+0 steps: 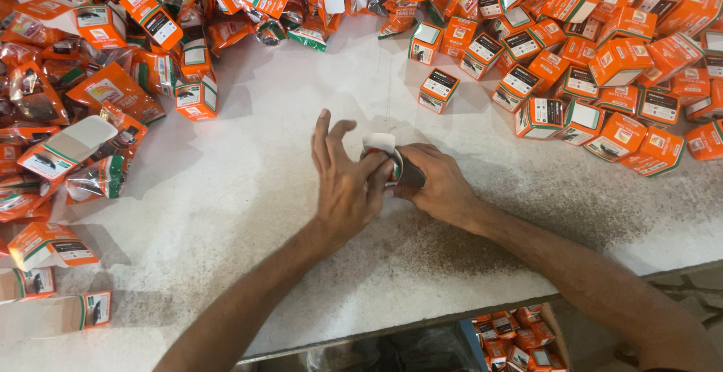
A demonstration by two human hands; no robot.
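My left hand (348, 184) and my right hand (435, 184) meet over the middle of a white table (248, 191). Together they grip one small carton (382, 149) with a white flap showing at its top and orange, green and dark sides. My left thumb presses against the carton while the other left fingers point up and away from it. My right hand wraps the carton from the right and hides most of it.
Many small closed orange cartons (602, 63) are heaped at the back right. Flattened cartons and shiny orange packets (68, 116) pile up at the left and back. A single carton (437, 89) stands alone beyond my hands. A box of cartons (516, 338) sits below the table's front edge.
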